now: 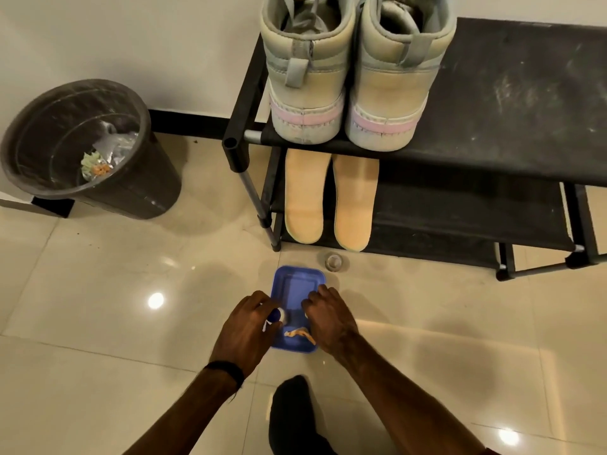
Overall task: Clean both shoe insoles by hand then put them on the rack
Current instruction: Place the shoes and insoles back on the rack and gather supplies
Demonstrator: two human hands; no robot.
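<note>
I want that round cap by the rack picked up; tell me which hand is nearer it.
Right. The right hand is just below the cap, over the blue tray; the left hand is farther left.

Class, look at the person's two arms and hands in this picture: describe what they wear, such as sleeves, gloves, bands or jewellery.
Both forearms are bare, with no sleeves over them and no gloves. The left hand has a thin black band round its wrist, with a short loose strand hanging from it. The right hand shows no band, watch or ring. At the lower right edge, a hint of dark red cloth shows.

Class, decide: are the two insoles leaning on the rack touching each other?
Apart. The head view shows a dark gap running the full visible length between the left insole and the right insole.
</note>
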